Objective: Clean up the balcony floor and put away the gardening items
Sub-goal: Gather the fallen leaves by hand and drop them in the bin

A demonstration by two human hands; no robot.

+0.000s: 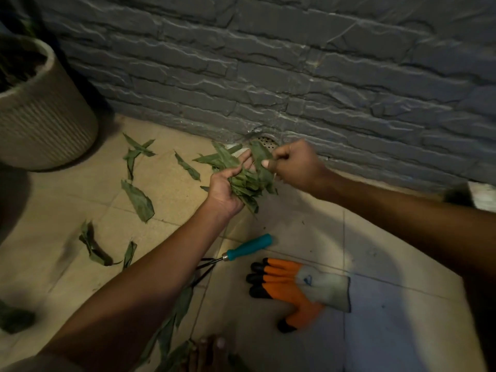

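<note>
Left hand (224, 187) palm-up, cupping leaf bundle (247, 181) | right hand (294, 163) pinching 1 leaf (259, 157)

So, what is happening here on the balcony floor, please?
A person is gathering fallen leaves. The left hand holds a bunch of green leaves, and the right hand pinches one leaf into that bunch. More loose leaves lie on the tiled floor near the ribbed pot. A teal-handled hand rake and orange gloves wait on the floor, not yet put away.
</note>
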